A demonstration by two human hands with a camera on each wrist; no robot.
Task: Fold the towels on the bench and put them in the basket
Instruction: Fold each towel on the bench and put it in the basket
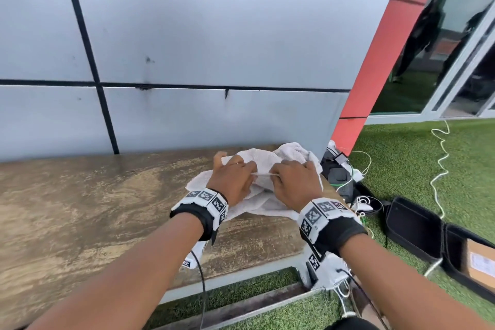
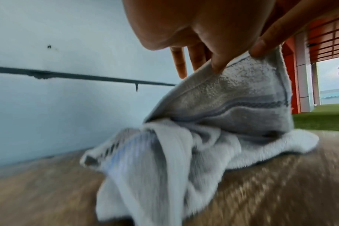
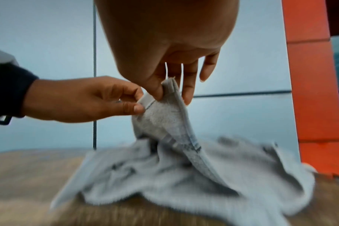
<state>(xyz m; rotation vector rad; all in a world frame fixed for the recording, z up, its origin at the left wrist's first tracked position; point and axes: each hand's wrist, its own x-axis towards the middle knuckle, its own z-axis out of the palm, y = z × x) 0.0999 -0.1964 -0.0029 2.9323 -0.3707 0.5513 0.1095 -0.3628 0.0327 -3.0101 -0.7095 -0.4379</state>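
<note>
Left hand [image 1: 234, 179] pinches the hem of a white towel [image 1: 263, 162] between thumb and fingers, lifted off the bench [image 1: 93, 209]. Right hand [image 1: 294, 182], just beside it, pinches the same hem. Towel's remainder lies crumpled at the bench's right end, near the wall [image 1: 214, 35].
</note>
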